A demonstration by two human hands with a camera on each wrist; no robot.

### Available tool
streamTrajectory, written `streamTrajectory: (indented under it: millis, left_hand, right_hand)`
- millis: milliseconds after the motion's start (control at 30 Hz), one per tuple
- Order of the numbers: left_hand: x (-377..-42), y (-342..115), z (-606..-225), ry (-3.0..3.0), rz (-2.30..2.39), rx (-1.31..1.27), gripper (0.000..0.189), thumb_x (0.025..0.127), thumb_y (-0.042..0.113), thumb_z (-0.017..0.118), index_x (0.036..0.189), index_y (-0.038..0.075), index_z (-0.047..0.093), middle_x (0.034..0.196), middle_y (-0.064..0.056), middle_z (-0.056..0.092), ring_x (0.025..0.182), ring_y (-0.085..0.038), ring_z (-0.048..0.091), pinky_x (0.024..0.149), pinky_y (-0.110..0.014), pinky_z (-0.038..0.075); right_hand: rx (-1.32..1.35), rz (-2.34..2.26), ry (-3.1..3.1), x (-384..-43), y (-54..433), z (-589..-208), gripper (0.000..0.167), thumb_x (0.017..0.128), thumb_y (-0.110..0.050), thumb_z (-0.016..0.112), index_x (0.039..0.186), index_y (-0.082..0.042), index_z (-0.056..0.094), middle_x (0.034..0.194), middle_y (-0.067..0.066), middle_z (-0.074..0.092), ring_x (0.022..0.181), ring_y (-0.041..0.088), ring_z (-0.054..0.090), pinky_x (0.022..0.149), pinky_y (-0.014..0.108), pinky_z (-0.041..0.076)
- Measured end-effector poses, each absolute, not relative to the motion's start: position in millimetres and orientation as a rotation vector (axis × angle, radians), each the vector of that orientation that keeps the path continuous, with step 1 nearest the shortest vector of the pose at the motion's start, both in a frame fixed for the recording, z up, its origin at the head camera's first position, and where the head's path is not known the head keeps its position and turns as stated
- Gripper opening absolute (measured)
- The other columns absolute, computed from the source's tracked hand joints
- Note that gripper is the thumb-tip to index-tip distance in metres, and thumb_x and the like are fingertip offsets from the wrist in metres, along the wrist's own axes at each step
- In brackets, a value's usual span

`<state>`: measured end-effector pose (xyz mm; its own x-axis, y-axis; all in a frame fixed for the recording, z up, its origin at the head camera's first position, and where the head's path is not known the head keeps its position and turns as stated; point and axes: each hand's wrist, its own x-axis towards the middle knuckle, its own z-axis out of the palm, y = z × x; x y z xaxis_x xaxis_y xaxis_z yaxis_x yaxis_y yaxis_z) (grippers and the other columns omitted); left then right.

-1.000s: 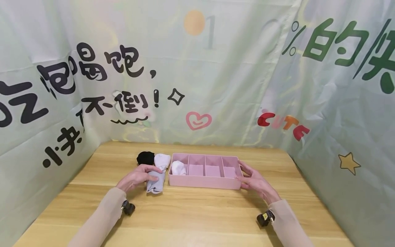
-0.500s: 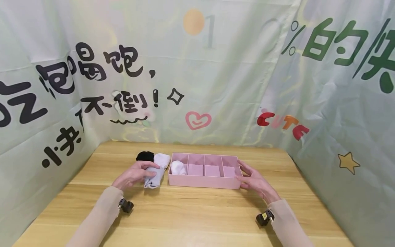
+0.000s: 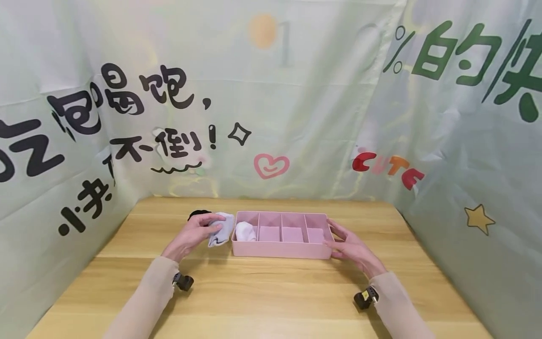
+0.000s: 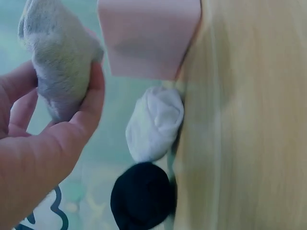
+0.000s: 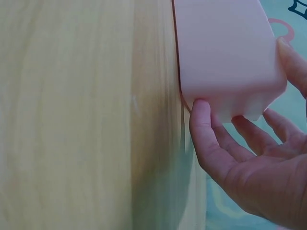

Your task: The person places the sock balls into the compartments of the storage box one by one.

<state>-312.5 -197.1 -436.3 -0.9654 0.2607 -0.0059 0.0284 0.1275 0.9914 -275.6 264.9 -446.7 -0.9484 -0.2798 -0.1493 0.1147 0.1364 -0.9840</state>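
My left hand pinches a rolled grey sock between thumb and fingers, raised over the table just left of the pink divided box. In the left wrist view a rolled white sock and a rolled black sock lie in line beyond the box's end. The head view has them mostly behind the hand and the grey sock. Another white sock sits in the leftmost compartment. At the box's right end, my right hand grips the corners, thumb and fingers spread around the end wall.
The other compartments of the box show bare pink floors. A wooden table carries everything. Printed fabric hangs along its back and both sides.
The left hand has lifted the grey sock off the table, first drawing it slightly left, then moving up and right toward the box. The right hand stays at the box's end.
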Motion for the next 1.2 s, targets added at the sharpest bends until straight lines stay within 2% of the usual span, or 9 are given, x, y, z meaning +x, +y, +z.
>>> streamTrajectory:
  millis: [267, 467, 567, 733, 800, 933, 1033, 1200]
  left_hand:
    - [-315.4, -176.2, -434.3, 2.225, 2.116, 0.243, 0.043, 0.088, 0.019, 0.074, 0.126, 0.003, 0.064, 0.121, -0.011, 0.062, 0.096, -0.014, 0.061, 0.078, -0.025, 0.054]
    - [-319.4, -163.5, -437.9, 2.257, 2.087, 0.280, 0.047, 0.084, 0.007, 0.076, 0.129, 0.002, 0.062, 0.136, -0.017, 0.056, 0.105, -0.015, 0.058, 0.082, -0.021, 0.052]
    - [-321.0, -158.0, -440.5, 2.244, 2.091, 0.303, 0.049, 0.083, 0.004, 0.076, 0.130, 0.002, 0.061, 0.138, -0.017, 0.055, 0.107, -0.016, 0.056, 0.082, -0.019, 0.051]
    - [-322.9, -146.6, -440.2, 2.280, 2.126, 0.305, 0.046, 0.084, 0.007, 0.077, 0.128, 0.005, 0.064, 0.131, -0.017, 0.060, 0.097, -0.013, 0.059, 0.075, -0.019, 0.052]
    - [-323.3, -141.2, -438.6, 2.311, 2.124, 0.307, 0.044, 0.084, 0.008, 0.077, 0.126, 0.007, 0.066, 0.127, -0.016, 0.063, 0.087, -0.012, 0.058, 0.067, -0.020, 0.050]
    - [-324.1, -129.3, -435.0, 2.358, 2.106, 0.345, 0.038, 0.085, 0.009, 0.076, 0.122, 0.009, 0.069, 0.121, -0.015, 0.065, 0.081, -0.012, 0.058, 0.063, -0.023, 0.048]
    - [-324.1, -120.8, -432.8, 2.353, 2.098, 0.400, 0.036, 0.086, 0.007, 0.074, 0.122, 0.008, 0.068, 0.119, -0.017, 0.065, 0.086, -0.012, 0.061, 0.066, -0.023, 0.051]
    - [-324.4, -110.3, -433.5, 2.322, 2.053, 0.479, 0.041, 0.085, 0.009, 0.076, 0.124, 0.009, 0.067, 0.111, -0.018, 0.068, 0.085, -0.013, 0.064, 0.067, -0.024, 0.054]
  right_hand:
    - [-0.142, -1.904, 2.106, -279.2, 262.3, -449.2, 0.086, 0.092, -0.005, 0.066, 0.159, -0.014, 0.012, 0.163, 0.022, 0.005, 0.144, 0.046, 0.023, 0.097, 0.044, 0.052]
    - [-0.146, -1.894, 2.125, -278.9, 263.3, -449.5, 0.086, 0.092, -0.008, 0.067, 0.159, -0.015, 0.012, 0.163, 0.023, 0.006, 0.144, 0.047, 0.024, 0.095, 0.043, 0.052]
    - [-0.139, -1.898, 2.120, -278.4, 263.5, -449.0, 0.085, 0.093, -0.009, 0.067, 0.159, -0.015, 0.013, 0.163, 0.023, 0.007, 0.143, 0.046, 0.026, 0.095, 0.042, 0.053]
    - [-0.144, -1.902, 2.111, -278.6, 263.2, -448.9, 0.085, 0.093, -0.009, 0.066, 0.159, -0.016, 0.012, 0.163, 0.023, 0.007, 0.143, 0.046, 0.027, 0.095, 0.042, 0.053]
    - [-0.145, -1.902, 2.109, -279.0, 263.0, -449.2, 0.086, 0.093, -0.009, 0.066, 0.159, -0.016, 0.012, 0.163, 0.023, 0.007, 0.142, 0.045, 0.028, 0.095, 0.042, 0.053]
    - [-0.136, -1.906, 2.112, -279.1, 262.9, -449.1, 0.085, 0.093, -0.009, 0.067, 0.159, -0.016, 0.013, 0.163, 0.022, 0.008, 0.141, 0.045, 0.030, 0.094, 0.041, 0.054]
    - [-0.125, -1.893, 2.124, -278.9, 263.2, -449.0, 0.085, 0.093, -0.010, 0.066, 0.159, -0.017, 0.013, 0.163, 0.022, 0.008, 0.141, 0.043, 0.032, 0.093, 0.040, 0.054]
    - [-0.117, -1.885, 2.134, -278.6, 262.4, -448.6, 0.084, 0.093, -0.009, 0.066, 0.159, -0.018, 0.014, 0.163, 0.021, 0.010, 0.142, 0.042, 0.032, 0.092, 0.039, 0.054]
